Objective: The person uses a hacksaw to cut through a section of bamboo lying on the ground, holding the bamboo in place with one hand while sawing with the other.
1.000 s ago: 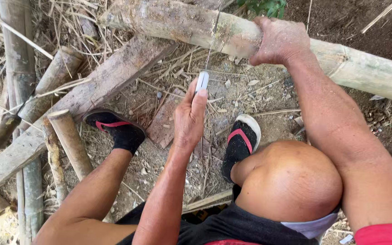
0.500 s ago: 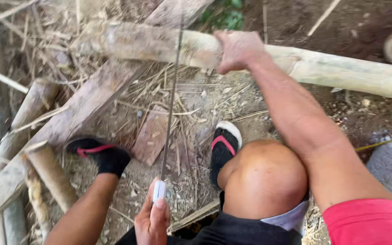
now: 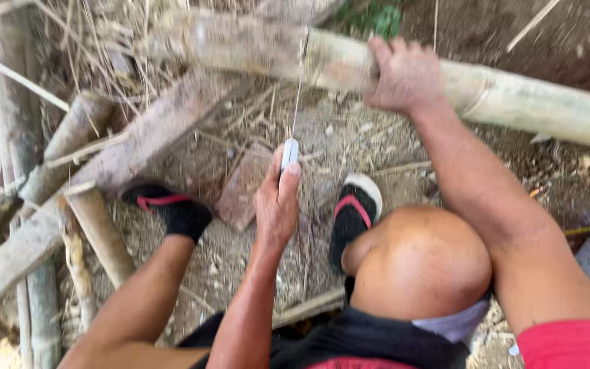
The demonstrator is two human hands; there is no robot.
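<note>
I noted the left hand [image 3: 276, 205], gripping the white saw handle [image 3: 289, 153], had pushed back up-frame toward the bamboo pole [image 3: 513, 96]; right hand [image 3: 404, 74] stayed clamped there.

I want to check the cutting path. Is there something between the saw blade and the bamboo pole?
Nothing visible. The thin saw blade runs from the handle in the left hand straight up to the bamboo pole. The right hand grips the pole beside the blade, not across it.
</note>
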